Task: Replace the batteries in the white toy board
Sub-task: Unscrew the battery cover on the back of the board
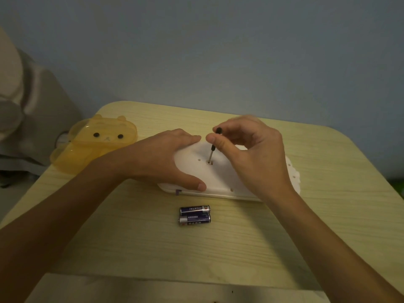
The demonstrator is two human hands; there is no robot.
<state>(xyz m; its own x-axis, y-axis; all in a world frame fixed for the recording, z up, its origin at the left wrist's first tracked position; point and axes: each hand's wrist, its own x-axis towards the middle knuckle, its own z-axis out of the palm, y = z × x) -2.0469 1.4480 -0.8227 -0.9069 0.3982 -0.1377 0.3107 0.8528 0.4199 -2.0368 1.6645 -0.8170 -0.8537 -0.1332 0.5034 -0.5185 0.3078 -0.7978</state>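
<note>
We see the white toy board (196,171) lying flat mid-table (131,248). Left hand (161,158) presses on it, fingers spread, grip wide and holding nothing. Right hand (251,154) has a narrow fingertip grip on a small screwdriver (213,147), upright, tip in a hole on the board. Two batteries (195,214) lie side by side, touching, just in front of the board. Orange bear-face box (94,141) sits at the left table edge.

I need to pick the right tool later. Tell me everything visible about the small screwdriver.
The small screwdriver has a black handle cap and a thin metal shaft. It stands nearly upright, its tip in a hole of the white plastic toy board. The right hand pinches its top; the left hand does not touch it.
</note>
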